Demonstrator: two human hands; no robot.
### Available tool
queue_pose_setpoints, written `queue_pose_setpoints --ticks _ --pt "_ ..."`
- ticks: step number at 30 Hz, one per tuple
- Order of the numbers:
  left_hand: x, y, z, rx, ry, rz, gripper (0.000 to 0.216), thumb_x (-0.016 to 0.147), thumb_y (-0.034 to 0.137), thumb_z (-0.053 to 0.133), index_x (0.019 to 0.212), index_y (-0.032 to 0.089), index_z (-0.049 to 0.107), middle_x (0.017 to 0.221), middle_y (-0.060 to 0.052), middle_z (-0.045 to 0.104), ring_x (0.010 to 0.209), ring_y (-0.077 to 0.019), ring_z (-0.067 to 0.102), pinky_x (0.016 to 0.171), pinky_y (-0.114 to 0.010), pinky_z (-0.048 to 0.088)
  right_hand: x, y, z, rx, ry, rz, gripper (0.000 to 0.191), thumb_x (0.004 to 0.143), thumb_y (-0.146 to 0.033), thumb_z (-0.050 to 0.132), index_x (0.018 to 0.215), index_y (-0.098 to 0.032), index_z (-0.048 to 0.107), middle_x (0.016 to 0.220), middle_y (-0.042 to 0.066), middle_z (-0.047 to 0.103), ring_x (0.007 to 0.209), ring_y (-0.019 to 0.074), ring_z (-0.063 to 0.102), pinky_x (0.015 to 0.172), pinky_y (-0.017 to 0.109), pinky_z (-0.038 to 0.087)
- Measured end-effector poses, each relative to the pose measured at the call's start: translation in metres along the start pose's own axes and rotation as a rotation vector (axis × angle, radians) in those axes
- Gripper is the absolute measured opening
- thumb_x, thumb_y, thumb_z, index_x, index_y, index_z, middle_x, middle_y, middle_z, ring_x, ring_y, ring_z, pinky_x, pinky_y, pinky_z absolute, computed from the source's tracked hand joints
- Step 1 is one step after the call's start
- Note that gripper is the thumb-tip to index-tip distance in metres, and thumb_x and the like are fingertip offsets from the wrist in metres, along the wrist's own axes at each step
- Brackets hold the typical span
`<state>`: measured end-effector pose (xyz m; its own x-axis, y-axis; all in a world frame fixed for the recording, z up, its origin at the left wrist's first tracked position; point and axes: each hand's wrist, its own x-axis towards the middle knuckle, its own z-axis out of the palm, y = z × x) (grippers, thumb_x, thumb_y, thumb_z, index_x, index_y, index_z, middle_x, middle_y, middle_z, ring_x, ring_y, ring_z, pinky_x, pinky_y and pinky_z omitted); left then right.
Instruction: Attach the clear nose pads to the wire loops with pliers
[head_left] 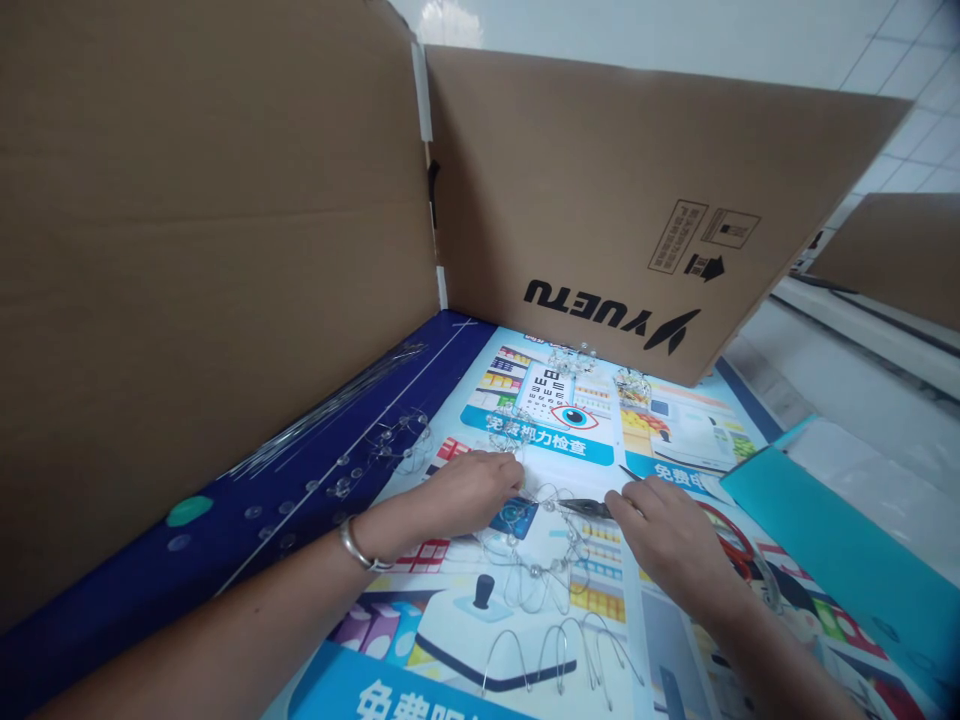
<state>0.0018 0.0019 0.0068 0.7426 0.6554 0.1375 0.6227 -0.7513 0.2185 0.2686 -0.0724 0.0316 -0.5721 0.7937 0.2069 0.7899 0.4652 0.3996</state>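
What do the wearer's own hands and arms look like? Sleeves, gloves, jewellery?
Left hand: ungloved, with a shiny silver bangle round the wrist. Right hand: also ungloved, no wristwear visible. No sleeve in view on either arm.

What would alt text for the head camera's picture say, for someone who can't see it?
A right hand holds dark pliers at looped, beaded wirework, whose edge the left hand appears to pinch. Clear loose beads and a bundle of wires lie nearby on a printed surface, with cardboard panels behind.
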Motion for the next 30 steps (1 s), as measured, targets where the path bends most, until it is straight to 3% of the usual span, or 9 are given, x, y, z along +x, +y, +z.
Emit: queue_pose_setpoints --ticks 30 --pt "-0.0018 -0.0017 -0.0038 0.004 -0.032 0.053 0.02 0.089 0.024 0.037 0.083 0.016 0.055 0.081 -0.005 0.06 0.074 -0.0183 0.056 0.069 -0.028 0.039 -0.0009 0.0033 0.0078 0.039 -0.033 -0.014 0.022 0.083 -0.012 0.049 0.103 -0.019 0.055 0.09 0.006 0.058 0.084 0.0207 0.047 0.071 0.033 0.031"
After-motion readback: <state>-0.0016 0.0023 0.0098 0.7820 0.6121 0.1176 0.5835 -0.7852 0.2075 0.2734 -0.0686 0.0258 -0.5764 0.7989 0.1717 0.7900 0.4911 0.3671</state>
